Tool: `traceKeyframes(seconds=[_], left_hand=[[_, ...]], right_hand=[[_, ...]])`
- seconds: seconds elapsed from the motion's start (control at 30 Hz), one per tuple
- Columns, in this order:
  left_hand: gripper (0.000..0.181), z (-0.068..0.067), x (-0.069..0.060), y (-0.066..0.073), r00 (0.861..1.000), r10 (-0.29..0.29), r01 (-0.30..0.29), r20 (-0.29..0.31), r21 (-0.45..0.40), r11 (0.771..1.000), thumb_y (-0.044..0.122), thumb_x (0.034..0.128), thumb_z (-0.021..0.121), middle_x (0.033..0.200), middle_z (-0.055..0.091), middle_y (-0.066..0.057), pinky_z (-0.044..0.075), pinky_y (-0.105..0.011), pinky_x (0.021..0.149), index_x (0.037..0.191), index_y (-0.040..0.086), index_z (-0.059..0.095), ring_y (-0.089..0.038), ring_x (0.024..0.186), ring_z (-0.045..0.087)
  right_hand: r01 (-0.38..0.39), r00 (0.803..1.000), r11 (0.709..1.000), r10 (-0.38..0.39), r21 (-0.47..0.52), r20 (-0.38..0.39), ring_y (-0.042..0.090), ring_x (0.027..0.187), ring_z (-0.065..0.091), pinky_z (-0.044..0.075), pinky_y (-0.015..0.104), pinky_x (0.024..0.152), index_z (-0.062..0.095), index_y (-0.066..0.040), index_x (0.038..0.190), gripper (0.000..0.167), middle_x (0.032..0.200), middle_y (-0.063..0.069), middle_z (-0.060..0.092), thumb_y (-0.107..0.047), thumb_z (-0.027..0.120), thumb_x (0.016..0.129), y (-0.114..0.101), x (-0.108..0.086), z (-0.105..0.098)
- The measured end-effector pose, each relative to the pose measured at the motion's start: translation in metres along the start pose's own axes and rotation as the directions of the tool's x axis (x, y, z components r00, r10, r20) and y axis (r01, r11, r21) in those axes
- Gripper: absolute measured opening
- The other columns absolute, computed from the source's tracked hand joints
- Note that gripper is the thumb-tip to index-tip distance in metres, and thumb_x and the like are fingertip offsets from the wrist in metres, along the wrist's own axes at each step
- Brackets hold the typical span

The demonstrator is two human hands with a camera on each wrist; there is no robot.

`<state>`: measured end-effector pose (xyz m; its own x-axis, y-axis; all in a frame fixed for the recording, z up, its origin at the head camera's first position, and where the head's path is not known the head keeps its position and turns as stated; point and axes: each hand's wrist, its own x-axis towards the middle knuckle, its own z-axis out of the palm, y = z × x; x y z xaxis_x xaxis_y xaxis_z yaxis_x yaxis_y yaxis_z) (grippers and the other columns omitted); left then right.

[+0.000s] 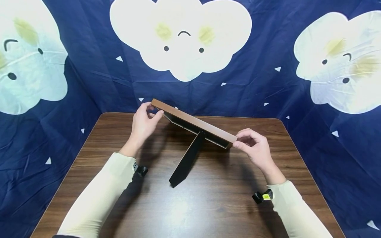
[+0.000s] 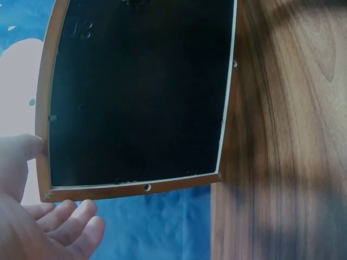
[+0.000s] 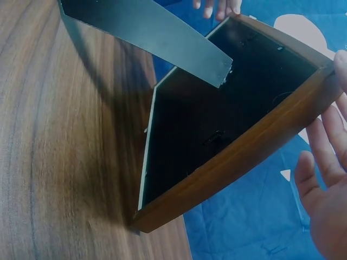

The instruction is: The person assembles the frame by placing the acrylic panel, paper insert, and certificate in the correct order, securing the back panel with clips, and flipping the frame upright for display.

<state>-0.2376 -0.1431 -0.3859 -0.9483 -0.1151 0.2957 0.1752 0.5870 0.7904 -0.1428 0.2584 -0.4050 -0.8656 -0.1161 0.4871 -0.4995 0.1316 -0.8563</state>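
A brown wooden photo frame (image 1: pixel 193 120) stands at a slant over the table, its black back panel (image 2: pixel 141 103) towards me. From that back a black easel leg (image 1: pixel 187 160) folds out, its tip pointing to the near left. My left hand (image 1: pixel 144 122) pinches the frame's upper left corner, thumb on the near side. At the upper right corner, my right hand (image 1: pixel 256 147) grips the edge between thumb and fingers. The right wrist view shows the wooden side (image 3: pixel 238 160) of the frame and the leg joined to the panel. The frame's front is hidden.
The brown wood-grain table (image 1: pixel 220 205) spreads under both arms. Dark blue cloth (image 1: pixel 98 76) with white clouds (image 1: pixel 184 62) hangs along its back and sides. A small black device is strapped at each wrist.
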Motion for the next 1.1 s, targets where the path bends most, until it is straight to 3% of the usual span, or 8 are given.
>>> traceKeyframes(seconds=[0.13, 0.37, 0.57, 0.83, 1.1], left_hand=[[0.065, 0.001, 0.000, 0.001, 1.000, 0.014, -0.014, -0.012, 0.010, 1.000, 0.045, 0.0932, 0.069, 0.130, 0.063, -0.015, 0.049, -0.048, 0.096, 0.143, 0.006, 0.053, -0.029, 0.104, 0.069], [0.074, 0.002, -0.001, 0.004, 1.000, 0.012, -0.012, -0.029, 0.018, 1.000, 0.046, 0.0919, 0.071, 0.136, 0.058, -0.015, 0.050, -0.047, 0.096, 0.149, 0.007, 0.046, -0.028, 0.107, 0.067], [0.073, 0.002, 0.000, 0.006, 0.998, 0.055, -0.054, -0.030, 0.033, 0.998, 0.043, 0.0921, 0.071, 0.141, 0.054, -0.018, 0.051, -0.047, 0.096, 0.149, 0.004, 0.047, -0.031, 0.109, 0.066], [0.073, 0.003, 0.000, 0.007, 0.989, 0.150, -0.148, -0.009, 0.101, 0.984, 0.038, 0.0943, 0.069, 0.154, 0.045, -0.022, 0.039, -0.051, 0.113, 0.151, 0.000, 0.045, -0.037, 0.137, 0.048], [0.071, 0.007, -0.005, 0.010, 0.986, 0.166, -0.167, 0.015, 0.093, 0.982, 0.037, 0.0931, 0.071, 0.158, 0.039, -0.017, 0.038, -0.051, 0.114, 0.151, 0.002, 0.048, -0.035, 0.140, 0.046]], right_hand=[[-0.005, 1.000, 1.000, 0.005, -0.013, -0.002, 0.007, 0.079, 0.066, 0.052, 0.018, 0.062, 0.071, -0.002, 0.098, 0.025, 0.099, 0.006, 0.069, 0.012, 0.080, 0.079, -0.001, -0.001, 0.001], [0.011, 1.000, 1.000, -0.012, 0.010, 0.027, 0.006, 0.079, 0.066, 0.052, 0.017, 0.062, 0.068, 0.005, 0.097, 0.024, 0.096, 0.003, 0.069, 0.014, 0.080, 0.078, -0.002, -0.003, 0.005], [0.025, 0.999, 1.000, -0.026, 0.015, 0.046, 0.009, 0.076, 0.064, 0.051, 0.017, 0.061, 0.068, 0.004, 0.097, 0.026, 0.096, 0.004, 0.067, 0.014, 0.081, 0.076, -0.006, -0.005, 0.009], [0.062, 0.995, 0.998, -0.061, -0.008, 0.082, 0.011, 0.074, 0.060, 0.050, 0.019, 0.063, 0.069, 0.006, 0.096, 0.029, 0.095, 0.000, 0.067, 0.017, 0.082, 0.073, -0.007, -0.008, 0.014], [0.048, 0.994, 0.999, -0.045, -0.026, 0.104, 0.012, 0.075, 0.060, 0.049, 0.020, 0.066, 0.070, 0.003, 0.096, 0.029, 0.094, 0.000, 0.067, 0.016, 0.082, 0.073, -0.011, -0.010, 0.020]])
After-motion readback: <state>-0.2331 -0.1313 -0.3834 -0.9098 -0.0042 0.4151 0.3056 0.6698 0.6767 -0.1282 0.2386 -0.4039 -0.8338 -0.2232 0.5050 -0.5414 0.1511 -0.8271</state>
